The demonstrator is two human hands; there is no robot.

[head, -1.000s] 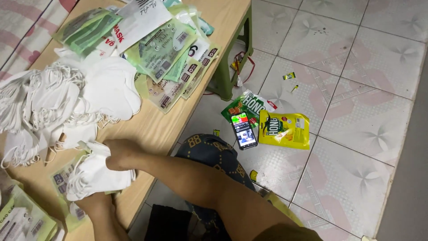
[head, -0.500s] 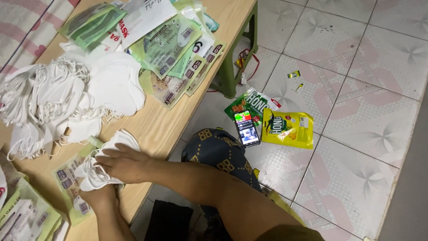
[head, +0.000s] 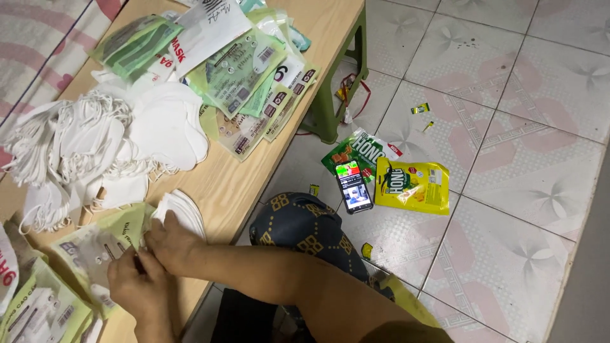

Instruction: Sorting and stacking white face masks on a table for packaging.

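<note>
Looking down through the head view, we are seeing both hands working close together at the near edge of the table (head: 254, 184). The right hand (head: 175, 244) is closing over a small stack of white masks (head: 184, 213), with the fingers wrapped round the stack's near end. The left hand (head: 136, 286) is pinching the mouth of a green-and-clear pouch (head: 95, 248) that is lying flat on the table. The two hands are touching at the pouch mouth. The masks are lying just beside the pouch, partly overlapping its open end.

We are judging the step in hand to be the feeding of the masks into the pouch; the stack is mostly outside it. The next move is calling for the left hand to hold the mouth wide while the right hand is keeping the stack squared and sliding it in level, so that no ear loop is snagging on the edge.

Farther up the table, a pile (head: 76, 146) of loose white masks is lying near the hands, and filled packs (head: 244, 82) are spreading beyond it. On the tiled floor (head: 508, 184), well apart from the hands, a phone (head: 353, 186) is lying between a green bag (head: 362, 149) and a yellow bag (head: 412, 185).
</note>
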